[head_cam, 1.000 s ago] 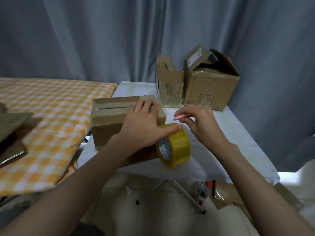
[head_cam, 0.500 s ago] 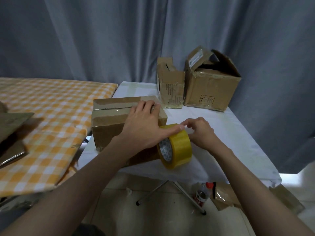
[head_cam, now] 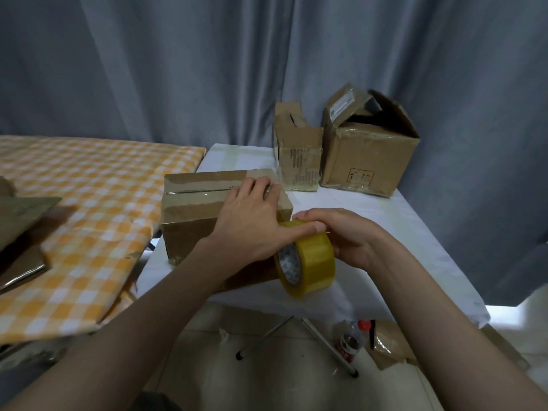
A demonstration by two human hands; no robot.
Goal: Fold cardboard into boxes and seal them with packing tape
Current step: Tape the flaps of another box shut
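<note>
1. The left hand (head_cam: 252,226) lies flat on the right end of the cardboard box (head_cam: 207,215), fingers straight across the top seam and the thumb stretched out to press on the upper rim of the tape roll (head_cam: 305,258)
2. The right hand (head_cam: 344,235) is curled round the roll from its far right side, fingers wrapped over the top; whether it also pinches a loose tape end cannot be told
3. The roll stands on edge at the box's right end, touching it, with its core opening facing the near left and its axis running roughly along the box's length
4. The box lies on its side on the white table (head_cam: 370,209), its long axis running left to right, so the taped top seam leads away to the left from both hands; the left hand is the nearer one to that seam, the right hand the nearer to the roll
5. My judgement: the next move turns on carrying or cutting tape over this right end, the left hand pinning while the right works the roll
6. Further back stand a small box (head_cam: 299,155) and an open box (head_cam: 370,152); a checked cloth (head_cam: 89,203) covers the table to the left
</note>
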